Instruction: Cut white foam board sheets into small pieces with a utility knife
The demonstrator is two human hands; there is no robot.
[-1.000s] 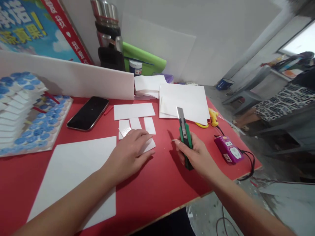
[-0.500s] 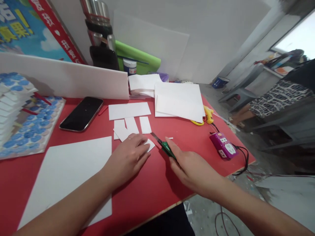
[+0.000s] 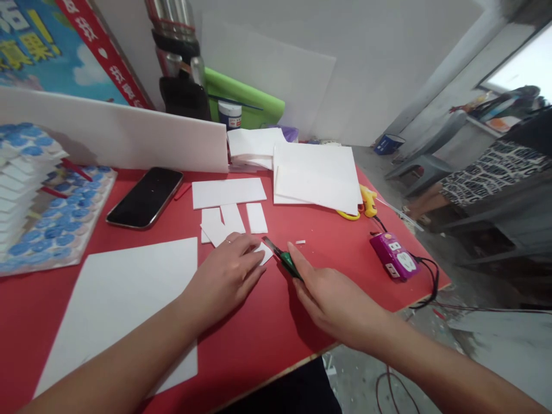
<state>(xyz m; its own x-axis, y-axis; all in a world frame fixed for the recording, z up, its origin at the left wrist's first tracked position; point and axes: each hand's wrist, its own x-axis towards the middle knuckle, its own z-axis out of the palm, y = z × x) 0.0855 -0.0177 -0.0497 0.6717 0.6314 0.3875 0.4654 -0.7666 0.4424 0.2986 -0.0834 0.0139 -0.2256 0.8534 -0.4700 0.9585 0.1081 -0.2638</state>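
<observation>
My right hand (image 3: 328,293) grips a green utility knife (image 3: 286,260), its blade pointing up and left. The blade tip touches or nearly touches the corner of a small white foam board piece (image 3: 264,253). My left hand (image 3: 233,261) holds that piece down on the red table, fingers bent together and covering most of it. Just beyond my left fingers lie other cut strips (image 3: 233,217), a separate small rectangle (image 3: 257,218) and a longer strip (image 3: 229,192). A tiny white offcut (image 3: 301,242) lies right of the blade.
A large white sheet (image 3: 129,299) lies under my left forearm. Around the red table (image 3: 241,345) are a phone (image 3: 145,197), stacked white sheets (image 3: 317,175), a yellow glue gun (image 3: 368,200), a purple power socket (image 3: 394,256) and a blue-dotted model (image 3: 56,221). Another person's legs (image 3: 431,198) show at right.
The knife has shifted slightly left, its blade now closer to the held piece's corner. More of the tiny offcut shows beside my right hand. My left hand stays put.
</observation>
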